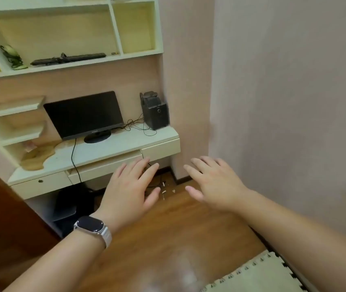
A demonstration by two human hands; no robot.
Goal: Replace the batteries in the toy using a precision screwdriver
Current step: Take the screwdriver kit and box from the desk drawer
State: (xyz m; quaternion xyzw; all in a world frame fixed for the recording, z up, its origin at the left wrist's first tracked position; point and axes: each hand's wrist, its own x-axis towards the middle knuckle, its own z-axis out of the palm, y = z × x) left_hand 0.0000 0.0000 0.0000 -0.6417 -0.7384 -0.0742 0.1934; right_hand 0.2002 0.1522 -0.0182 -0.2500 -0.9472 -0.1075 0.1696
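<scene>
The left hand (130, 186), a watch (91, 225) on its wrist, and the right hand (212, 182) hover palms down, fingers spread, holding nothing. Below them is the wooden floor (168, 228), strewn with small white scraps (164, 189); beyond it, the bench (108, 148) carries a monitor (83, 114). Neither toy nor screwdriver is in view. Worked over this floor, loosened screws would likely get lost among the scraps.

Two empty hands, left hand (131, 187) and right hand (214, 182), fingers spread above wooden floor (168, 234).
</scene>
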